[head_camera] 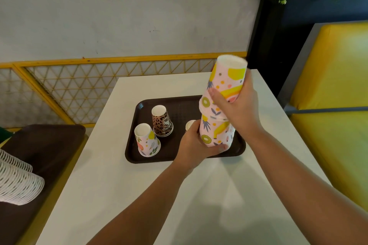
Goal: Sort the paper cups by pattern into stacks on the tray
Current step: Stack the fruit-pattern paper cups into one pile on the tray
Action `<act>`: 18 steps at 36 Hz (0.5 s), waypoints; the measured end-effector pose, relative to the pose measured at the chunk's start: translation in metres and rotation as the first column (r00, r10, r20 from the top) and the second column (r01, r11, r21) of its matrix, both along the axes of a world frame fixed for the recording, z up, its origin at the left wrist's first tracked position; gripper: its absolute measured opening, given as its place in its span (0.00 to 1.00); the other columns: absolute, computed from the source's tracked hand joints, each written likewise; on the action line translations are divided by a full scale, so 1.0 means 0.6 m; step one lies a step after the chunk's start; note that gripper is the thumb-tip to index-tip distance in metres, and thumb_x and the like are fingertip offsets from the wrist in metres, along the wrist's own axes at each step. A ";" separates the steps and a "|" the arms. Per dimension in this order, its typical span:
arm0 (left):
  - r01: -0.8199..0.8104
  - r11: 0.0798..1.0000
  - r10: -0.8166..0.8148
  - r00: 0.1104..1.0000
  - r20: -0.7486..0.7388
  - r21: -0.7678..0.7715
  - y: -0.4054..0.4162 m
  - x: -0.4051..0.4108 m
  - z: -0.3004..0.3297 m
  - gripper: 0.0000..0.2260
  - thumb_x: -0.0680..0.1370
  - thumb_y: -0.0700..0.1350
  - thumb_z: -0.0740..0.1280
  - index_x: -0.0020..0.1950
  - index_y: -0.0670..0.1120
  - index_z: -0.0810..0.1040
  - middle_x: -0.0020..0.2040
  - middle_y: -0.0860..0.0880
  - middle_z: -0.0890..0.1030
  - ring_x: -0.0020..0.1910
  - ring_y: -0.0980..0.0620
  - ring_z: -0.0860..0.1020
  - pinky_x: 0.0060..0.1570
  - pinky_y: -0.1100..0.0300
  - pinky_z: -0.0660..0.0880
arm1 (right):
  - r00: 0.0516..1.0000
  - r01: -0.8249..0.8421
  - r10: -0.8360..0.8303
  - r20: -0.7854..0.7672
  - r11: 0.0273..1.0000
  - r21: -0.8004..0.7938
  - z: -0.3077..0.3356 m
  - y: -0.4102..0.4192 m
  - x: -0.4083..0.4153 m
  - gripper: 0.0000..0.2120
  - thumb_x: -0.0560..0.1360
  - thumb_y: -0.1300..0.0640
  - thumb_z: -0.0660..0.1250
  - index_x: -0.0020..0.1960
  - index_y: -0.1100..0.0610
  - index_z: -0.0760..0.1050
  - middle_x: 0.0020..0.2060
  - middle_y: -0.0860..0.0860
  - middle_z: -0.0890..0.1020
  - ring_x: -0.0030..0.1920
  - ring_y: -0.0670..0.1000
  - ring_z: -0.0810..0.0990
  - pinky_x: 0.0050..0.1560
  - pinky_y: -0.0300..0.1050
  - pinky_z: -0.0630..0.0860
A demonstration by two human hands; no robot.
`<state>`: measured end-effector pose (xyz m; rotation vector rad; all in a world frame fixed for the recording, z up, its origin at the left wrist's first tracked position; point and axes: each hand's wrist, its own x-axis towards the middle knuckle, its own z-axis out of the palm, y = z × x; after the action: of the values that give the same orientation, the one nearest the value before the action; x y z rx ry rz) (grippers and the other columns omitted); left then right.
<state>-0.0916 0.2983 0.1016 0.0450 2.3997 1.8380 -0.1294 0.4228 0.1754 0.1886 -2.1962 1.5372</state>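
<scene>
A dark brown tray [179, 105] lies on the white table. Above its right part I hold a stack of upside-down pink fruit-pattern cups [221, 103]. My left hand [196, 145] grips the stack's bottom cup. My right hand [237, 105] grips the upper cups. On the tray's left stand an upside-down leopard-pattern cup stack [162, 121] and a pink fruit-and-leaf cup [147, 140], side by side. Another upside-down cup [190, 124] shows only its white base behind my left hand.
The white table [123, 185] reaches toward me. A second brown tray [47, 145] holds a lying stack of white cups [18, 183] at the left. A yellow bench seat [334, 85] stands at the right. A yellow lattice rail [79, 85] and a wall lie behind.
</scene>
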 end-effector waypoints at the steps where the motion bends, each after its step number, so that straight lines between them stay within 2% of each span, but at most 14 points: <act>1: -0.006 1.000 0.006 1.000 0.001 0.003 0.000 0.001 0.001 0.31 0.59 0.49 0.82 0.57 0.55 0.72 0.56 0.53 0.81 0.55 0.54 0.80 0.56 0.56 0.79 | 1.000 0.012 -0.013 -0.024 0.999 -0.035 0.010 0.000 -0.004 0.26 0.68 0.51 0.72 0.60 0.53 0.63 0.44 0.34 0.73 0.40 0.32 0.76 0.39 0.23 0.72; 3: -0.025 1.000 0.025 1.000 0.006 0.011 0.001 0.003 0.002 0.33 0.53 0.56 0.79 0.54 0.57 0.72 0.56 0.53 0.81 0.55 0.55 0.80 0.55 0.57 0.79 | 0.996 0.041 -0.050 -0.079 0.993 -0.110 0.032 -0.001 -0.013 0.23 0.70 0.53 0.72 0.57 0.50 0.61 0.45 0.34 0.73 0.41 0.31 0.77 0.39 0.25 0.74; 4: -0.033 0.999 0.033 0.999 0.008 0.011 0.000 0.003 0.001 0.33 0.53 0.56 0.79 0.55 0.57 0.72 0.57 0.53 0.81 0.56 0.55 0.80 0.55 0.57 0.79 | 0.992 0.060 -0.075 -0.105 0.988 -0.142 0.042 -0.001 -0.018 0.23 0.71 0.54 0.71 0.57 0.51 0.60 0.45 0.35 0.73 0.43 0.29 0.77 0.39 0.25 0.73; 8: -0.041 0.999 0.041 0.999 -0.001 0.011 -0.003 0.000 -0.005 0.33 0.60 0.48 0.82 0.60 0.52 0.71 0.59 0.52 0.80 0.58 0.53 0.78 0.58 0.53 0.78 | 0.973 0.114 -0.153 -0.171 0.969 -0.221 0.063 0.004 -0.046 0.25 0.71 0.55 0.71 0.61 0.56 0.60 0.49 0.42 0.74 0.46 0.34 0.77 0.43 0.27 0.74; 11: -0.051 0.999 0.051 0.999 -0.002 0.006 -0.004 -0.001 -0.003 0.32 0.64 0.43 0.81 0.63 0.51 0.70 0.61 0.51 0.79 0.59 0.53 0.78 0.59 0.54 0.78 | 0.978 0.115 -0.145 -0.152 0.975 -0.188 0.052 0.009 -0.065 0.29 0.72 0.54 0.71 0.65 0.59 0.59 0.51 0.43 0.73 0.47 0.35 0.75 0.43 0.26 0.73; 14: -0.068 0.998 0.068 0.998 -0.010 -0.011 -0.006 -0.003 -0.001 0.33 0.64 0.44 0.81 0.66 0.49 0.71 0.61 0.51 0.78 0.59 0.54 0.77 0.59 0.54 0.78 | 0.988 0.109 -0.121 -0.095 0.986 -0.122 0.024 0.013 -0.073 0.29 0.71 0.52 0.71 0.66 0.57 0.60 0.50 0.41 0.73 0.46 0.36 0.76 0.42 0.25 0.74; 18: -0.082 0.997 0.082 0.995 -0.047 0.009 -0.006 -0.003 0.002 0.33 0.64 0.44 0.81 0.65 0.48 0.71 0.60 0.51 0.80 0.58 0.54 0.79 0.59 0.52 0.78 | 0.995 0.096 -0.096 0.009 0.994 -0.053 -0.017 0.017 -0.072 0.31 0.70 0.50 0.71 0.66 0.55 0.60 0.54 0.45 0.74 0.47 0.41 0.75 0.39 0.25 0.73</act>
<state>-0.0935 0.2946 0.1031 -0.0092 2.4621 1.9017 -0.1728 0.4329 0.1652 0.0596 -2.1341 1.5437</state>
